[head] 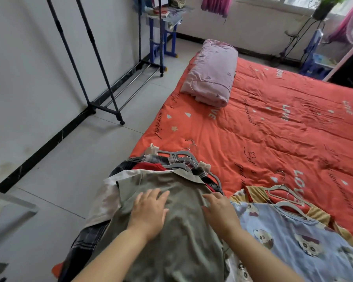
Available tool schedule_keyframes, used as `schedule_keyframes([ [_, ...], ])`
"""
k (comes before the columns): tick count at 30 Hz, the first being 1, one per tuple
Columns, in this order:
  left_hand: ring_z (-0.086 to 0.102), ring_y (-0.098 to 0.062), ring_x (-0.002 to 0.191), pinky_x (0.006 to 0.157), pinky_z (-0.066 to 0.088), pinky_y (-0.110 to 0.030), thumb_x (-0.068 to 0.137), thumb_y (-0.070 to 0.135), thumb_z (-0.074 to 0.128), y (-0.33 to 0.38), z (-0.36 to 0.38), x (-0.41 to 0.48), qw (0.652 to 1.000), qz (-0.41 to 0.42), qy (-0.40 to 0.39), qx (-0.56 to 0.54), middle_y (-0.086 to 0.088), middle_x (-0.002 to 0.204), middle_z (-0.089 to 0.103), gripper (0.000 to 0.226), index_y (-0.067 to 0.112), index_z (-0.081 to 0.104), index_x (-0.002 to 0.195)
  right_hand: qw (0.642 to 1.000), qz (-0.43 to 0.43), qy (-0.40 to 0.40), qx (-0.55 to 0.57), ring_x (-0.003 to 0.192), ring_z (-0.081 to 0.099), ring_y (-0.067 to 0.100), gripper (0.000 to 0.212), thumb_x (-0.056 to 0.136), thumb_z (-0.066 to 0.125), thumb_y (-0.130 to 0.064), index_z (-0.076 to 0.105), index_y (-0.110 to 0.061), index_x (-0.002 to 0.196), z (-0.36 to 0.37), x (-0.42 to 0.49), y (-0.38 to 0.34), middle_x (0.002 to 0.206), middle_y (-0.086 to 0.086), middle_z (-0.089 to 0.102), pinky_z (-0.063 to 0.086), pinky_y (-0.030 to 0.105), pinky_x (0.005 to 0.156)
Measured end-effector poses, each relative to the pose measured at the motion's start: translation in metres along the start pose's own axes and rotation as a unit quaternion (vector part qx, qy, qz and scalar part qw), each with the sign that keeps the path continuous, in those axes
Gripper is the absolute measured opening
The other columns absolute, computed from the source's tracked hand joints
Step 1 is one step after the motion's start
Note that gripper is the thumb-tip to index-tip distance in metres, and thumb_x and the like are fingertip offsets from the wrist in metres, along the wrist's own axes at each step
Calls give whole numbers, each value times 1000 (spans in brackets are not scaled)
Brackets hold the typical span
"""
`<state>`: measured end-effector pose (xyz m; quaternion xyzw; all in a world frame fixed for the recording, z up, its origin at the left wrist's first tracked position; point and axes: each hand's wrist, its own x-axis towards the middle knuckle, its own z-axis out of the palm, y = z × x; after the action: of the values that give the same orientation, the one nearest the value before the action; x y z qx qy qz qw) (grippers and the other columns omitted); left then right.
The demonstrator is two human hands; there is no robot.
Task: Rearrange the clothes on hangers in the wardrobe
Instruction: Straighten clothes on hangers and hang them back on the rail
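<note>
A low orange-red bed (273,129) sits on the grey tile floor (80,159), with a rolled pink blanket (212,74) on it. The wall (29,68) is white. A small blue table (167,33) stands in the far corner, and daylight comes through a window (293,0) with pink curtains (216,4).

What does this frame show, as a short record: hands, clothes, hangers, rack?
left hand: flat on the grey shirt
right hand: fingers touching the grey shirt's right edge
grey shirt: tops a pile of hangered clothes at the bed corner
blue printed garment: on a hanger, right of the pile
rack: dark, wheeled, by the wall left of the bed
</note>
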<state>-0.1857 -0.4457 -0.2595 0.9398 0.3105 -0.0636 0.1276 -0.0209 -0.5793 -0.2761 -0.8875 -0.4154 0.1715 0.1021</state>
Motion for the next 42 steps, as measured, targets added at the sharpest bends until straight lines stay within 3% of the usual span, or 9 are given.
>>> schedule_keyframes([
  [10,21,-13,136,113,12,-33,96,40,36,-27,59,104,1000,-13,-23,-9,6,148,26,52,31,21,145,998,45,-32,34,123,41,28,47,90,55,-26,44,-17,135,52,162,28,132,10,47,33,34,102],
  [14,21,-13,136,113,12,-32,96,42,35,-29,96,139,999,-10,-29,-17,7,147,25,52,32,20,145,994,69,-26,83,119,39,31,42,89,55,-27,47,-15,129,82,217,40,124,11,48,35,36,95],
  [20,19,-12,135,113,10,-31,96,43,34,-32,133,157,999,-8,-46,-22,8,147,23,53,32,18,145,985,113,19,132,120,44,27,49,88,58,-20,44,-15,135,115,253,50,124,11,55,20,29,87],
  [25,19,-9,136,113,11,-28,96,43,33,-34,130,158,999,-11,-37,-21,10,147,24,53,33,18,145,952,131,119,250,104,59,26,32,86,61,-8,62,-6,118,102,245,45,110,12,67,34,32,100],
  [28,22,-9,134,111,15,-27,95,41,37,-32,108,162,999,-7,-5,-33,11,146,27,55,31,19,145,899,144,145,387,80,62,10,17,84,65,-11,69,-13,101,74,227,36,94,3,71,47,21,81],
  [30,24,-11,135,111,17,-28,95,39,41,-30,93,164,998,-14,15,-56,6,146,29,58,27,18,146,873,141,147,443,75,63,10,11,84,67,-11,70,-16,92,55,210,28,84,-7,70,50,25,77],
  [35,17,-13,139,116,9,-36,95,43,41,-20,56,152,998,-16,-12,-59,6,149,25,64,29,7,148,852,96,128,498,81,66,17,29,82,67,-4,70,-33,76,6,144,0,85,-1,70,52,29,76],
  [39,19,-10,140,114,-5,-44,94,42,46,-14,34,116,997,19,-43,-62,13,147,31,64,37,10,146,836,63,133,528,82,66,4,33,80,66,3,71,-29,80,-31,89,-24,84,-12,72,50,15,73],
  [42,28,-8,135,113,-11,-43,96,37,44,-13,20,84,995,45,-20,-84,15,139,42,57,40,15,144,824,49,150,545,79,67,5,30,80,66,5,72,-24,81,-55,54,-44,82,-9,73,52,17,71],
])
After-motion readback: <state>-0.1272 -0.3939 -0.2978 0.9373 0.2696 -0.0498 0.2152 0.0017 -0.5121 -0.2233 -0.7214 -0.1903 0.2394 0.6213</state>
